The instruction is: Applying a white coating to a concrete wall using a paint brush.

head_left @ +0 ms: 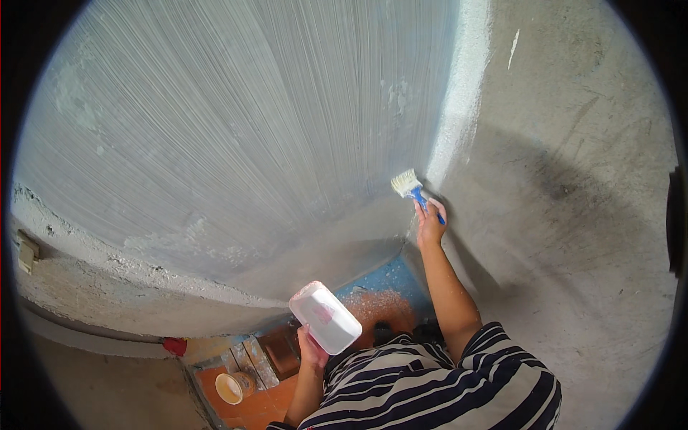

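My right hand is raised and closed around the blue handle of a paintbrush. Its pale, paint-coated bristles point up and to the left, beside the lower end of a white painted strip that runs down the wall corner. Whether the bristles touch the streaked grey wall I cannot tell. Lower down, in front of my body, my left hand grips a shallow white rectangular tray by its near side. A pinkish patch shows inside the tray, and its far rim is stained.
At lower left, a bucket with pale contents stands on orange tiles, near paint-spattered boards. A red object lies by a ledge. Bare grey wall rises on the right. Blue, speckled flooring shows below the corner.
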Demonstrator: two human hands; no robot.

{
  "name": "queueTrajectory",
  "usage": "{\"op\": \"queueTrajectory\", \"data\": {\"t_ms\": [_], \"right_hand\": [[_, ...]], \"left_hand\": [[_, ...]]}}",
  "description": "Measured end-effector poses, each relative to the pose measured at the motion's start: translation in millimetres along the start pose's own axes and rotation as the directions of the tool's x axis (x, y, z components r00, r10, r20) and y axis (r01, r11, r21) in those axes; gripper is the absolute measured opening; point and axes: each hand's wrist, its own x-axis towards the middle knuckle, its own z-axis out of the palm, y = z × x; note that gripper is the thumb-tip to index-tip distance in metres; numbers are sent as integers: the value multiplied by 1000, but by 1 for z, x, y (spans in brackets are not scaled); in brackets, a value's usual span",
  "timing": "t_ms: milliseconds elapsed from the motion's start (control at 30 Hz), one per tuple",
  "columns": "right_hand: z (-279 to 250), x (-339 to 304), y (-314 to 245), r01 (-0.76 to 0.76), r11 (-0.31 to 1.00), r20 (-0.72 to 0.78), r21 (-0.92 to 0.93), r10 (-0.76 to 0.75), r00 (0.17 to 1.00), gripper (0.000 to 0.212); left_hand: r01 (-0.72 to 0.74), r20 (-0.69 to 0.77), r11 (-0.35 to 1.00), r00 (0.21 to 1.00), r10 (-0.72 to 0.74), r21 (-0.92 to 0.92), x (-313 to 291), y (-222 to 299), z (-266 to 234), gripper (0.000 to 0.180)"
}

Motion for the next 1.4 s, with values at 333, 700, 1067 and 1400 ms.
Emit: {"op": "queueTrajectory", "data": {"t_ms": [333,700,1067,1400], "right_hand": [[-51,26,46,-84,994,-232,-67,67,971,17],[170,-34,-115,91,963,135,254,-128,983,18],[419,-60,-282,446,794,363,414,-593,719,23],[531,-92,-364,561,649,337,514,-754,564,17]], "left_hand": [[16,-40,998,999,-14,54,-14,5,-2,60],[8,72,1000,997,-7,-14,-6,24,-12,61],[-51,151,999,987,49,8,8,53,-50,66],[-119,244,992,962,123,-29,-8,105,-55,64]]}}
